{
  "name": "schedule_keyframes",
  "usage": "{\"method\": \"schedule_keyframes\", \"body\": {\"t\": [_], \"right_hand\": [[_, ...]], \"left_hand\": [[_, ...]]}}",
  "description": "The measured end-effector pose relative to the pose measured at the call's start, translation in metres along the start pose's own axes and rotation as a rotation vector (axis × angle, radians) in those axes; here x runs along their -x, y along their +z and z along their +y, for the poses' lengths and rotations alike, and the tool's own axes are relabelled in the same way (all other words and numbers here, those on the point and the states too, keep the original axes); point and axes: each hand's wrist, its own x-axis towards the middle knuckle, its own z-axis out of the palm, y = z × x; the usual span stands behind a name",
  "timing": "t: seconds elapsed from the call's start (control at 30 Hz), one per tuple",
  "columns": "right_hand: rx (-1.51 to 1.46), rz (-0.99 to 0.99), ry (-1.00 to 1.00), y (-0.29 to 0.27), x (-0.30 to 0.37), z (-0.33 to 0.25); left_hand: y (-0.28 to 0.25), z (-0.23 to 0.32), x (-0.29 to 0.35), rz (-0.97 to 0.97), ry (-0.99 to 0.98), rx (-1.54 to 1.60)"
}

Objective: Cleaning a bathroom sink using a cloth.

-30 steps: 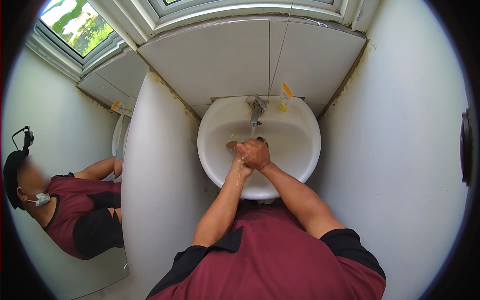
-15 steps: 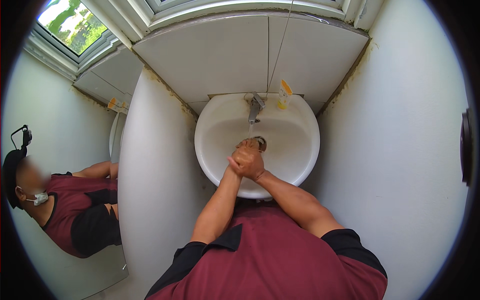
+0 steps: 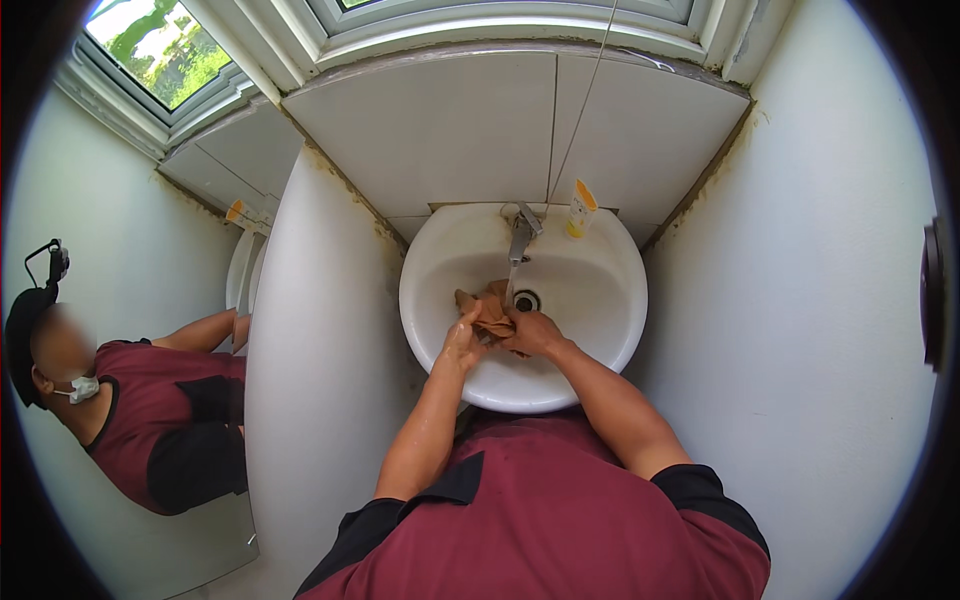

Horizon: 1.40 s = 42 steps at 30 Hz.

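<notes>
A crumpled brown cloth (image 3: 490, 306) hangs between my hands over the white sink (image 3: 620, 310). My left hand (image 3: 463, 342) is closed on the cloth's near left side, its skin wet. On the other side, my right hand (image 3: 536, 332) grips the cloth, fingers bent around its edge and partly hidden. Water runs from the metal faucet (image 3: 521, 238) down beside the cloth, close to my right hand. Just right of the stream, the round drain (image 3: 527, 300) shows in the basin.
An upright white tube with a yellow-orange end (image 3: 581, 208) stands on the sink's back ledge, right of the faucet. White walls (image 3: 790, 300) flank the sink closely. A mirror (image 3: 150, 300) on the left reflects me. Windows (image 3: 520, 25) lie beyond the tiled ledge.
My hands were clasped tightly together under the stream with the cloth hidden. They have moved apart, and the cloth now shows loosened between them. The whole view has shifted slightly.
</notes>
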Motion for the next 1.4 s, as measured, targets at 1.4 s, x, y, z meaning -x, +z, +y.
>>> {"method": "schedule_keyframes", "body": {"t": [1.4], "right_hand": [[0.135,0.557,-0.159,0.024,0.002,-0.038]], "left_hand": [[0.022,-0.036,-0.031,-0.211,0.034,0.127]]}}
